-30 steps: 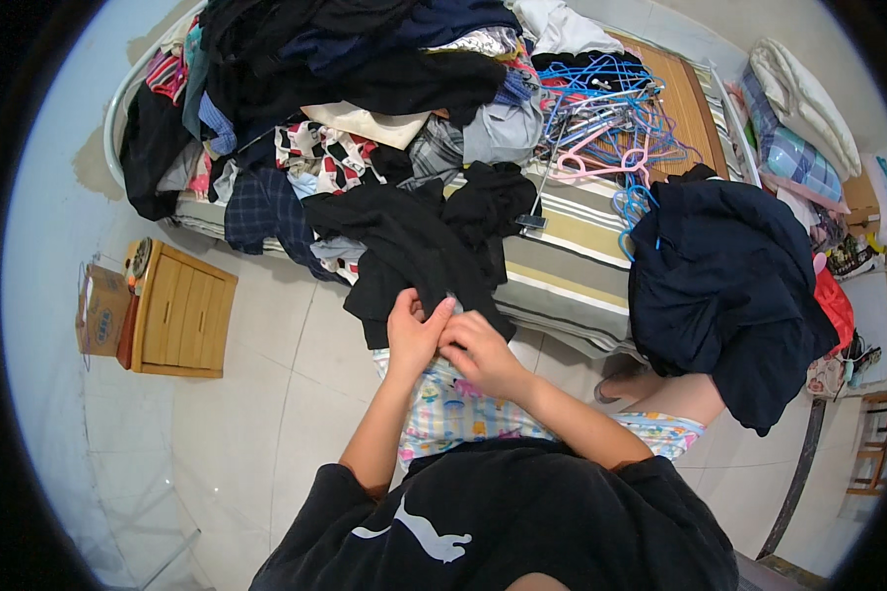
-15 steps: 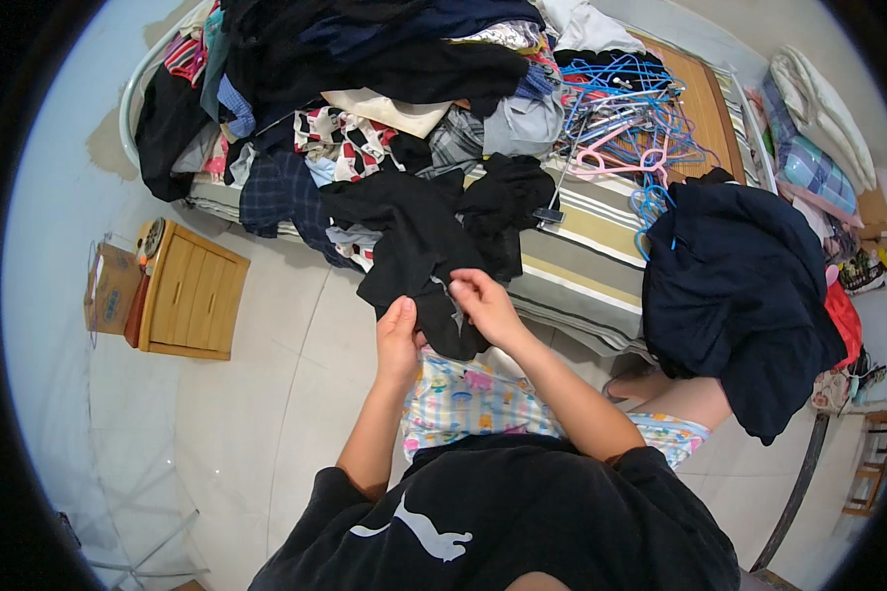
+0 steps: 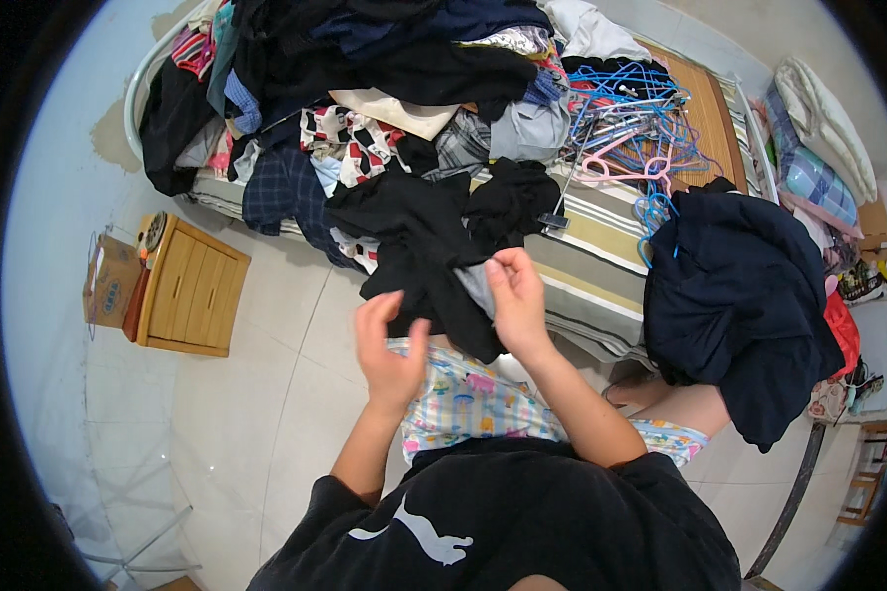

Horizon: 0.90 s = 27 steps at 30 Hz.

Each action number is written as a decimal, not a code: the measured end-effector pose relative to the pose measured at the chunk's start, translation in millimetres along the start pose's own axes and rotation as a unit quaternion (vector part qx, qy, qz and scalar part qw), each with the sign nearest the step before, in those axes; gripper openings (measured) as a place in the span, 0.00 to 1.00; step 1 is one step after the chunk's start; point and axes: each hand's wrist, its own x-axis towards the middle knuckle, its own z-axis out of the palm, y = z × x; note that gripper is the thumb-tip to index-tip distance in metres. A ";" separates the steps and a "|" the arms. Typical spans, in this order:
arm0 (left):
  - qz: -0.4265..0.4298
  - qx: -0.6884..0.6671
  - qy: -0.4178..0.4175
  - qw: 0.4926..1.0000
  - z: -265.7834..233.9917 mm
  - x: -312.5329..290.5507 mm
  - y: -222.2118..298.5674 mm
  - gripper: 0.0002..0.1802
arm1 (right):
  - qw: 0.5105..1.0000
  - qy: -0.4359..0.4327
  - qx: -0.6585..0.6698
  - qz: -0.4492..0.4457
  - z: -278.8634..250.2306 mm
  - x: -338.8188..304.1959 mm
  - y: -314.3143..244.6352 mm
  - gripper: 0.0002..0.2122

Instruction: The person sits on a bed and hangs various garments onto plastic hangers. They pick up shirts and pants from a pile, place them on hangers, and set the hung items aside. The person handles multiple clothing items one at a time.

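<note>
A black garment (image 3: pixel 409 231) hangs over the near edge of the bed, its lower end by my knees. My right hand (image 3: pixel 518 303) pinches its right edge, where a strip of grey inner cloth shows. My left hand (image 3: pixel 390 353) is at the lower left edge of the garment, thumb and fingers apart, with nothing in its grip. Just beyond lies a crumpled black piece of clothing (image 3: pixel 512 197). Whether the garment is a shirt or trousers I cannot make out.
Piled clothes (image 3: pixel 365 49) cover the bed's left and far part. Tangled blue and pink hangers (image 3: pixel 626 128) lie on the right, near a small dark device (image 3: pixel 554 221). Dark navy clothing (image 3: pixel 739 295) drapes at the right. A wooden cabinet (image 3: pixel 192 286) stands left beside a cardboard box (image 3: pixel 116 281).
My left hand has let go of the black garment and opened. My right hand has moved slightly up and right, drawing the edge out so more grey cloth shows.
</note>
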 end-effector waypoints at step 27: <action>0.373 -0.163 -0.173 0.897 56.8 74.7 208.5 0.24 | 0.885 0.201 -0.163 -0.387 -92.7 -68.1 -227.8 0.15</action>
